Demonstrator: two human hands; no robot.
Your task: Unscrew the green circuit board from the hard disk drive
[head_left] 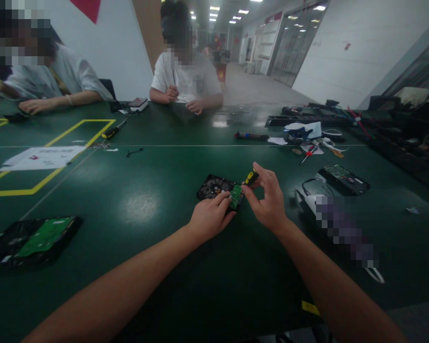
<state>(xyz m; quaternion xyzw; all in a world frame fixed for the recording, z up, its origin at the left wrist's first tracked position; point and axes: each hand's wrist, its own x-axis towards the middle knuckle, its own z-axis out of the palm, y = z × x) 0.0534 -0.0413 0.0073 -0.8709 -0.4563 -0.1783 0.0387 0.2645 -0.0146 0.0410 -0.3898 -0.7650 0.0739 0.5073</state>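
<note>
A black hard drive (216,185) with a small green circuit board (235,196) at its right end lies on the green table (157,281), in the middle of the view. My left hand (210,215) grips the drive's near right part, fingertips on the board and thumb along the near edge. Just to the right, my right hand (268,197) is closed round a yellow and black screwdriver (250,177), its handle tilted and its tip end by the board's right edge. The tip itself is too small to make out.
Another drive with a green board (45,237) lies at the left, and a third drive (344,179) at the right. Nearer on the right is a partly blurred pouch (343,228). A red screwdriver (309,153) and paper sheets (45,157) lie farther back. Two people sit across the table.
</note>
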